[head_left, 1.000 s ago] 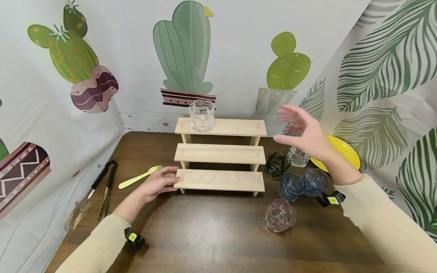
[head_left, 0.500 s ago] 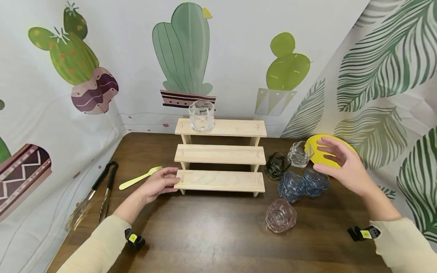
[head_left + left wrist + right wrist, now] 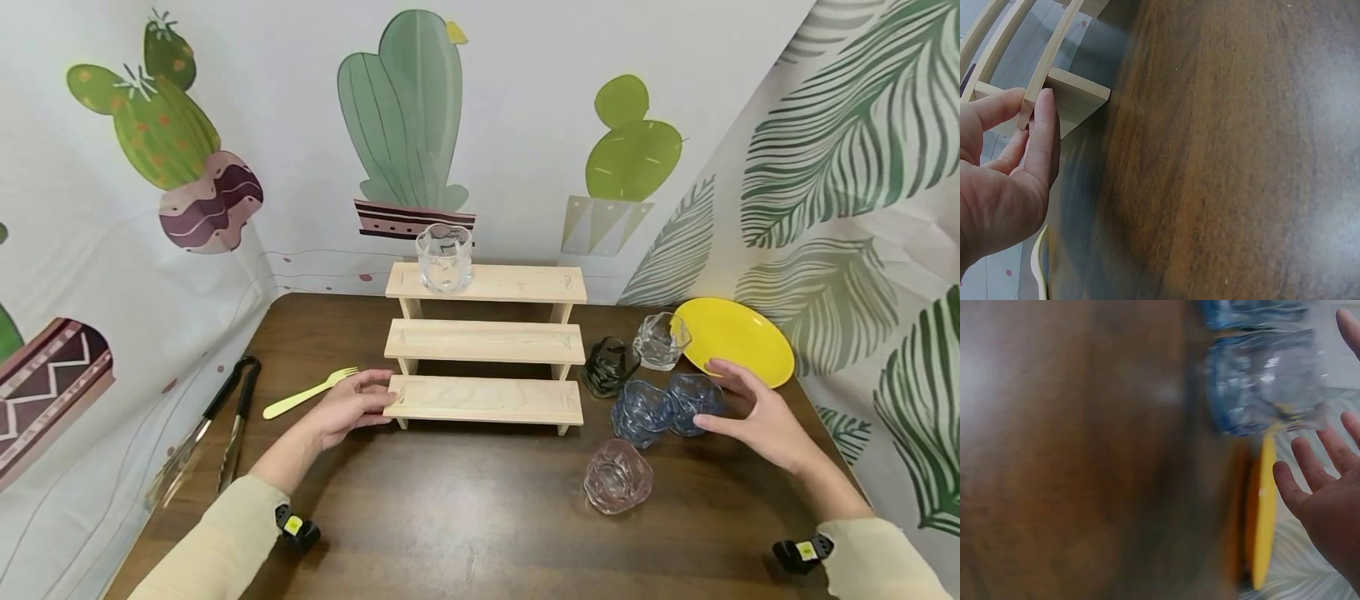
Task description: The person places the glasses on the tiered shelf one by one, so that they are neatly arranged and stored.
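Observation:
My left hand (image 3: 351, 408) pinches the left end of the lowest step of a three-step wooden display stand (image 3: 487, 398); in the left wrist view its thumb and fingers grip the board's end (image 3: 1036, 94). On the top step, toward the left, stands a clear glass (image 3: 444, 260). My right hand (image 3: 761, 421) is held with spread fingers beside a blue glass (image 3: 694, 403). In the right wrist view that blue glass (image 3: 1266, 381) lies just past the fingertips, with nothing in the hand. A second blue glass (image 3: 642, 412) stands right against it on the left.
Near the blue glasses are a dark glass (image 3: 611, 367), another clear glass (image 3: 660, 340) and a pink glass (image 3: 618, 477). A yellow plate (image 3: 738, 337) lies at the back right. Tongs (image 3: 225, 417) and a yellow-green fork (image 3: 311, 393) lie on the left of the wooden table (image 3: 420, 517).
My right hand has moved from near the stand's upper right, out to the right and then down toward the blue glasses. My left hand keeps its hold on the stand.

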`<action>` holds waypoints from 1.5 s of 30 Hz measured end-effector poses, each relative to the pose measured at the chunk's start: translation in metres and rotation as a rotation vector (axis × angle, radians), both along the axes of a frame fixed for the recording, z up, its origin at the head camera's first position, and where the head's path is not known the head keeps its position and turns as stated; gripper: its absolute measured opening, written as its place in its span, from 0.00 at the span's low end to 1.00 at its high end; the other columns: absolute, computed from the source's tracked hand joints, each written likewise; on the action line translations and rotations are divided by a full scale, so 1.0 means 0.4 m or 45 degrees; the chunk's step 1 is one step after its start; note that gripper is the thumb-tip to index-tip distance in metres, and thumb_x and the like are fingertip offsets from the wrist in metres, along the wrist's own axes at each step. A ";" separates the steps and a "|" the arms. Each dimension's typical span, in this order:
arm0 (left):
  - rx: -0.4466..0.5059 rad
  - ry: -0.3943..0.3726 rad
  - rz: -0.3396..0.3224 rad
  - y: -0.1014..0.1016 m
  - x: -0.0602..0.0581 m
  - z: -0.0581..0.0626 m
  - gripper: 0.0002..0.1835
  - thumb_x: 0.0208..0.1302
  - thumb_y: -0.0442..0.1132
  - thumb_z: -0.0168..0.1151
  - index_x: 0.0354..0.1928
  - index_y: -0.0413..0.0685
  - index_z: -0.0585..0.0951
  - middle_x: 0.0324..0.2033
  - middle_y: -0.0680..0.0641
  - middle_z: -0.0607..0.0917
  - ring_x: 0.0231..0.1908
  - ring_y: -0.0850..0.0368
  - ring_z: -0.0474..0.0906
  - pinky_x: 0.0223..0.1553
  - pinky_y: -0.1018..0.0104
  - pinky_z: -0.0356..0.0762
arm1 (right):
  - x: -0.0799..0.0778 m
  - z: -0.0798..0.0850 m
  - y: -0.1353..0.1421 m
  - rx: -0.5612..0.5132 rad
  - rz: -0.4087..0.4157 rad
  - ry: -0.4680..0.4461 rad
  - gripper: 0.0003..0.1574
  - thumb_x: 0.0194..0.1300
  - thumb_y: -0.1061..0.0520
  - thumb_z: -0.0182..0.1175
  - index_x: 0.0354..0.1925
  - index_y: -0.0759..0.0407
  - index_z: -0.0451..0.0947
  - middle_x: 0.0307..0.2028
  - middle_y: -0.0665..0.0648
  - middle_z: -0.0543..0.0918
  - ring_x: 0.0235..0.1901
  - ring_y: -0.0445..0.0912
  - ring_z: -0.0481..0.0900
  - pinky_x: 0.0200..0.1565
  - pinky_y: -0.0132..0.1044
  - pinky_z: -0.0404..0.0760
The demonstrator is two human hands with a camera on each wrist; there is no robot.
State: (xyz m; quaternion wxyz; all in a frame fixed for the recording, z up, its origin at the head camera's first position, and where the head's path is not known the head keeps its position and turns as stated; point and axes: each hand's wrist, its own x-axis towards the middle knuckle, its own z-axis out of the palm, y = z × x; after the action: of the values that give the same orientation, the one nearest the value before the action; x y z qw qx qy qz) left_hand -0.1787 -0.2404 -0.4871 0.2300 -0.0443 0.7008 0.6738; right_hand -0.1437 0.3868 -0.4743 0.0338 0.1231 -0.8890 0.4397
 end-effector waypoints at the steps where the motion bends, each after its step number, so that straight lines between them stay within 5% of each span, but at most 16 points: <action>1: 0.000 0.003 -0.005 0.001 0.000 0.000 0.36 0.71 0.33 0.66 0.75 0.32 0.62 0.56 0.35 0.78 0.46 0.50 0.84 0.49 0.57 0.86 | 0.001 -0.010 0.002 0.004 -0.004 -0.011 0.56 0.57 0.64 0.78 0.77 0.65 0.60 0.67 0.60 0.71 0.58 0.28 0.68 0.52 0.14 0.69; 5: 0.003 -0.003 0.008 0.002 0.000 0.001 0.35 0.71 0.33 0.66 0.74 0.33 0.63 0.55 0.35 0.78 0.45 0.50 0.85 0.48 0.57 0.87 | -0.001 -0.042 0.005 0.007 -0.020 -0.034 0.59 0.55 0.64 0.80 0.77 0.65 0.58 0.68 0.70 0.70 0.59 0.26 0.65 0.53 0.12 0.65; 14: -0.003 -0.004 0.009 -0.002 0.000 -0.003 0.34 0.72 0.32 0.65 0.74 0.33 0.63 0.54 0.36 0.79 0.45 0.51 0.85 0.48 0.57 0.87 | 0.001 -0.081 -0.005 -0.016 -0.058 -0.064 0.55 0.57 0.58 0.80 0.75 0.64 0.61 0.64 0.67 0.71 0.58 0.25 0.66 0.53 0.11 0.63; 45: -0.019 -0.002 0.003 -0.005 -0.001 -0.003 0.34 0.72 0.33 0.65 0.74 0.34 0.63 0.56 0.34 0.78 0.47 0.50 0.84 0.49 0.56 0.86 | 0.006 -0.101 -0.012 -0.020 -0.132 -0.062 0.62 0.53 0.60 0.82 0.77 0.63 0.57 0.65 0.68 0.72 0.56 0.26 0.66 0.50 0.11 0.65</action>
State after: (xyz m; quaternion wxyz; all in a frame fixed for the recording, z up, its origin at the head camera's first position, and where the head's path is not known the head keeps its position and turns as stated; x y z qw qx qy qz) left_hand -0.1790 -0.2424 -0.4884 0.2295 -0.0472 0.7057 0.6687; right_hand -0.1412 0.3822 -0.5149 0.0359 0.0658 -0.8913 0.4471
